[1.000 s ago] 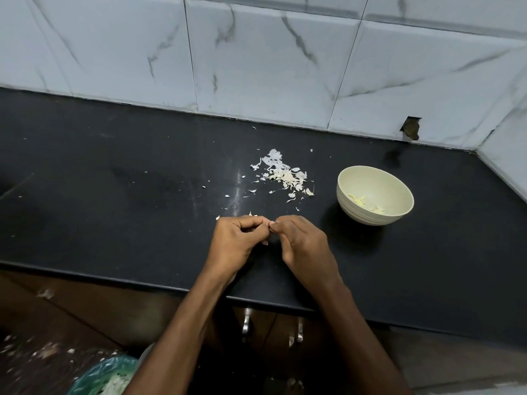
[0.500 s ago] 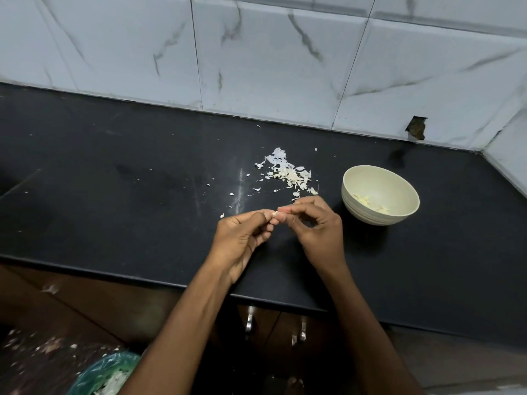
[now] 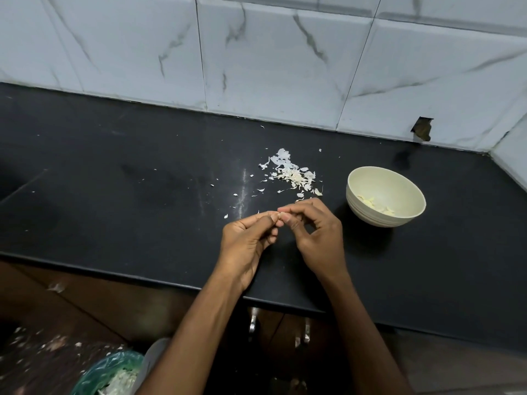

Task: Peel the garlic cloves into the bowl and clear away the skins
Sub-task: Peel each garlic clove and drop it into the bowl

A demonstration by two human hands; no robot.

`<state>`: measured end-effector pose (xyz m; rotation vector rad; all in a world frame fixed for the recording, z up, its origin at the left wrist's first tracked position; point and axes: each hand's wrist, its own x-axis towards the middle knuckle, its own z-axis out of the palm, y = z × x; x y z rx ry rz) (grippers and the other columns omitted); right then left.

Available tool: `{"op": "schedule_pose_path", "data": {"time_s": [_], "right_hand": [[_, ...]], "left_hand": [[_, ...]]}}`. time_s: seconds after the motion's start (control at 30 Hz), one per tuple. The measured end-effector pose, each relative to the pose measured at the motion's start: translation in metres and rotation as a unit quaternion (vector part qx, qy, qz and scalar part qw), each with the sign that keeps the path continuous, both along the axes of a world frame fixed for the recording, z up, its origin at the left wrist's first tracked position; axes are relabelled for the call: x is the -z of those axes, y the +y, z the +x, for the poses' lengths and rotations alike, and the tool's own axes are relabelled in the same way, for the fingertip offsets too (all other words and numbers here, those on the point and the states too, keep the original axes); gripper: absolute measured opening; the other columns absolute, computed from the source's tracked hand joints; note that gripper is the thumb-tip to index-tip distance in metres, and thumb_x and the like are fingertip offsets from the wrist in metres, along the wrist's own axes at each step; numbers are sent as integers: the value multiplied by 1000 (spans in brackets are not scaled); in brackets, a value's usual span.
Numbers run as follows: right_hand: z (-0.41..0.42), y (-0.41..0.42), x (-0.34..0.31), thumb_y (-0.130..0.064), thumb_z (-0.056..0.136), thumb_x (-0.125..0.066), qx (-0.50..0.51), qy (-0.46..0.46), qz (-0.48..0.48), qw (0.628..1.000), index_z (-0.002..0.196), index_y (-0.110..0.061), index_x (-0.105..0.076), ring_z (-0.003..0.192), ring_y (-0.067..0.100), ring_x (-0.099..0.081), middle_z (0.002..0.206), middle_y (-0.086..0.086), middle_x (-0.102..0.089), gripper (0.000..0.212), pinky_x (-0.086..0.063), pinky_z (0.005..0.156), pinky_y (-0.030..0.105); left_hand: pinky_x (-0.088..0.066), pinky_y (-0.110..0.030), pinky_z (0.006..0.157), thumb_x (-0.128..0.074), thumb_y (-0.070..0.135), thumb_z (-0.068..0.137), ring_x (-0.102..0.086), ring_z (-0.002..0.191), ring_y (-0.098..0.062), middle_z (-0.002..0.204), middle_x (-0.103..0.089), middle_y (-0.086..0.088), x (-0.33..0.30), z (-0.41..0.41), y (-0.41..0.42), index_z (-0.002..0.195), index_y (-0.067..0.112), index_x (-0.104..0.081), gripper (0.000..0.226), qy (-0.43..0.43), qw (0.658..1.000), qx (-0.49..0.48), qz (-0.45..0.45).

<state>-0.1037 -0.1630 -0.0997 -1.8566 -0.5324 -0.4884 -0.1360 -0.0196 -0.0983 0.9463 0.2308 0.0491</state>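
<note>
A small garlic clove (image 3: 281, 215) is pinched between the fingertips of my left hand (image 3: 248, 243) and my right hand (image 3: 316, 234), which meet above the black counter. Most of the clove is hidden by the fingers. A pile of white garlic skins (image 3: 293, 175) lies on the counter just beyond my hands, with loose flakes scattered to its left. To the right stands a cream bowl (image 3: 382, 216) holding a few peeled cloves (image 3: 370, 201).
The black counter (image 3: 114, 195) ends at a marble-tiled wall with a small hole (image 3: 422, 129) at the back right. A bin lined with a green bag (image 3: 111, 374) stands on the floor at the lower left, with skins in it. Cabinet handles (image 3: 253, 320) sit under the counter edge.
Both hands have turned and lifted slightly, so the fingertips now show the clove between them. The view has shifted a little; bowl and skins lie as before.
</note>
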Motion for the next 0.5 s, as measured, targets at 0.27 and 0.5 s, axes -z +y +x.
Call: {"op": "schedule_pose_path", "data": {"time_s": [0.27, 0.5], "right_hand": [[0, -5, -9, -5, 97, -66, -67, 219, 324, 918, 104, -6, -73, 75, 13, -62, 90, 7, -75, 10, -53, 73, 26], [-1, -9, -13, -11, 84, -68, -104, 297, 435, 844, 106, -4, -72, 76, 7, -59, 89, -1, -73, 24, -55, 69, 21]], "left_hand": [[-50, -19, 62, -67, -3, 94, -61, 68, -13, 82, -72, -14, 0, -1, -4, 94, -4, -77, 10, 2, 1000, -29, -4], [-56, -22, 73, -81, -3, 83, -67, 74, -10, 90, -78, -6, 1, 12, 7, 99, 13, -81, 22, -65, 954, -121, 267]]}}
